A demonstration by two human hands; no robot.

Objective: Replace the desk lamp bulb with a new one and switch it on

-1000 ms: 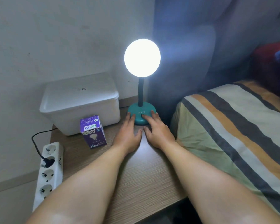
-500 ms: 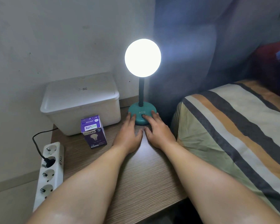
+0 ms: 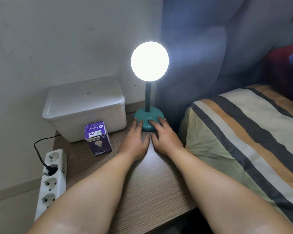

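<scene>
bulb (image 3: 149, 61) lit, directly above hands | right hand (image 3: 164, 135) flat, fingertip on base (image 3: 148, 119) switch | left hand (image 3: 134, 139) flat, steadying base

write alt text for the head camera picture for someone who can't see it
Both hands, left hand and right hand, rest fingertips on the teal base of a lit desk lamp on a wooden table. A purple bulb box stands left of them.

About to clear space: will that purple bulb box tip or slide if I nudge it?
The purple bulb box stands upright, taller than wide, so a high push probably topples it. Being cardboard, it is likely light and should slide on the wooden desk if pushed low.
</scene>
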